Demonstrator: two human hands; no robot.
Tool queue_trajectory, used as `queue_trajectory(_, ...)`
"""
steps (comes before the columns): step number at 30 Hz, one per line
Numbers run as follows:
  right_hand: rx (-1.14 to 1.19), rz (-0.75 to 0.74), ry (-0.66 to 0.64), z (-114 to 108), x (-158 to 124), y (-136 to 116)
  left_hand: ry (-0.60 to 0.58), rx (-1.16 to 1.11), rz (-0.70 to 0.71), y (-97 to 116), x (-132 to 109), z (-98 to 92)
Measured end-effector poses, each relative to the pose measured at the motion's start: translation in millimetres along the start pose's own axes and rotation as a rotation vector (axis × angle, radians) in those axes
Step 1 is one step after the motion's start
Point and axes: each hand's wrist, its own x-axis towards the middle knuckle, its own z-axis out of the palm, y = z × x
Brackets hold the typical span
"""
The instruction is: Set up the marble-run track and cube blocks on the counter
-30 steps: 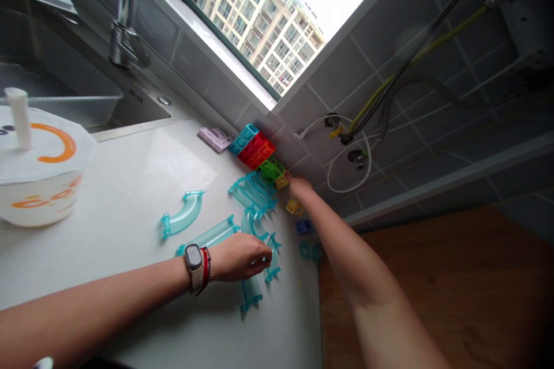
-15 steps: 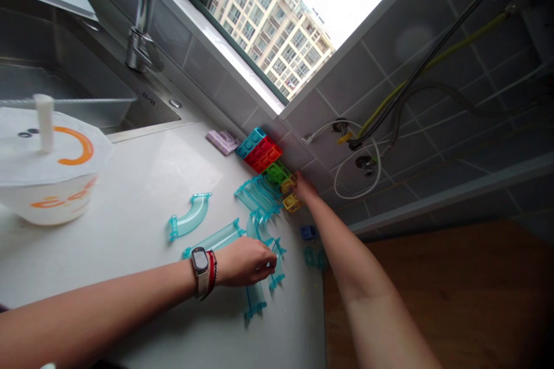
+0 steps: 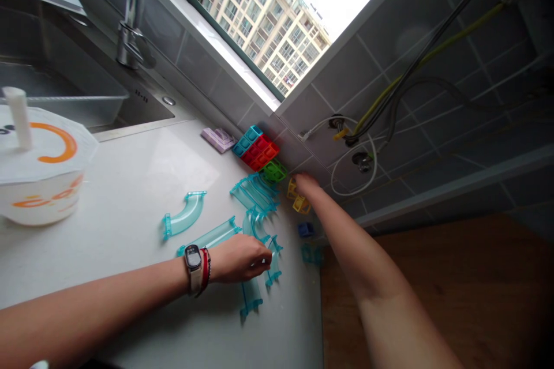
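My right hand [image 3: 306,185] is closed on yellow cube blocks [image 3: 301,204], near the wall and just right of a green block [image 3: 274,170]. The fingertips are partly hidden. My left hand [image 3: 242,258], with a watch on its wrist, is curled over translucent teal track pieces; whether anything is inside its fingers is hidden. Beside its fingertips lies a short teal track piece [image 3: 273,262]. A straight track piece [image 3: 212,236] lies behind the hand, another track piece [image 3: 251,298] partly under it. A curved track piece [image 3: 186,216] lies apart, to the left.
Red blocks [image 3: 259,151] and blue blocks [image 3: 247,139] stand by the wall, beside a lilac object [image 3: 217,140]. A dark blue block [image 3: 305,229] and teal blocks [image 3: 311,253] lie near the counter's right edge. A lidded tub [image 3: 43,184] and a sink [image 3: 149,112] are at left.
My right hand has drawn the yellow blocks to the right, away from the green block, leaving a gap. My left hand stays over the track pieces. The view has shifted slightly.
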Motion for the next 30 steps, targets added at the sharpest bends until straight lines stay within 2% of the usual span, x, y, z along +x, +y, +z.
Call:
queue_trajectory(4,0.123,0.060,0.050,-9.3,-31.0,15.4,0.056,-0.088,-0.026,-2.6,1.2,0.6)
queue_trajectory(7,0.252,0.084,0.181,-6.5,-77.3,25.5,0.164,-0.183,-0.106,-3.4,4.4,-0.6)
queue_trajectory(9,0.352,0.112,0.306,4.1,-115.5,23.2,0.257,-0.243,-0.179,-4.7,7.6,-2.5)
queue_trajectory(11,0.460,0.147,0.428,20.8,-154.1,9.8,0.365,-0.397,-0.279,-7.2,11.0,-4.7)
queue_trajectory(13,0.592,0.159,0.532,39.2,-187.8,-14.0,0.445,-0.641,-0.381,-9.6,13.7,-6.6)
queue_trajectory(14,0.843,0.145,0.640,47.2,-201.7,-28.4,0.460,-0.763,-0.412,-9.9,14.5,-7.2)
queue_trajectory(16,1.213,0.119,0.713,58.2,-222.6,-57.6,0.423,-0.937,-0.401,-7.4,15.1,-7.6)
queue_trajectory(19,1.385,0.162,0.741,62.2,-238.5,-89.7,0.314,-1.125,-0.300,3.8,13.5,-5.8)
queue_trajectory(22,1.395,0.206,0.802,61.1,-244.4,-100.6,0.271,-1.231,-0.263,14.2,10.7,-1.1)
queue_trajectory(25,1.386,0.222,0.820,64.4,-247.0,-97.8,0.266,-1.118,-0.325,13.3,8.8,3.4)
queue_trajectory(28,1.417,0.186,0.744,70.3,-248.4,-91.3,0.222,-0.958,-0.367,4.9,8.4,4.6)
queue_trajectory(30,1.460,0.141,0.706,72.3,-249.0,-87.5,0.212,-0.929,-0.366,0.9,9.0,2.8)
